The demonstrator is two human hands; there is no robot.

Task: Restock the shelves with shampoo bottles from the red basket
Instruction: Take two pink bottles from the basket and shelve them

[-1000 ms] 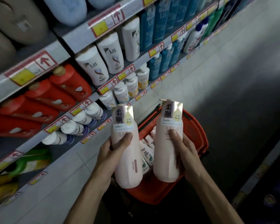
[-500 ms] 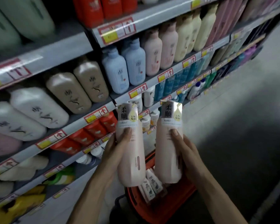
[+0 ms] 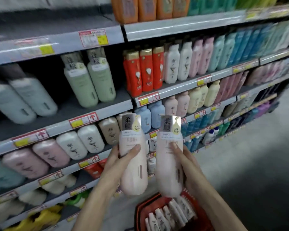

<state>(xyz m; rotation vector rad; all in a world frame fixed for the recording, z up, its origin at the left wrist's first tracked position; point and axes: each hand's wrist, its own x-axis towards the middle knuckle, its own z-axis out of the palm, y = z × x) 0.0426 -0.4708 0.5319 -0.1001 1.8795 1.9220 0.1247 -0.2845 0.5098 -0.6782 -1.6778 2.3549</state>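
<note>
A pink shampoo bottle (image 3: 134, 172) is being gripped upright by the left hand (image 3: 115, 167) and a second pink bottle (image 3: 168, 169) by the right hand (image 3: 189, 165) — both being held side by side before the shelves (image 3: 113, 109), above the red basket (image 3: 139, 208).

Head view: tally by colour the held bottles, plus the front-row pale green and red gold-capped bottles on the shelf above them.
Pink bottles, held: 2
Pale green bottles: 2
Red bottles: 3
Total: 7
</note>
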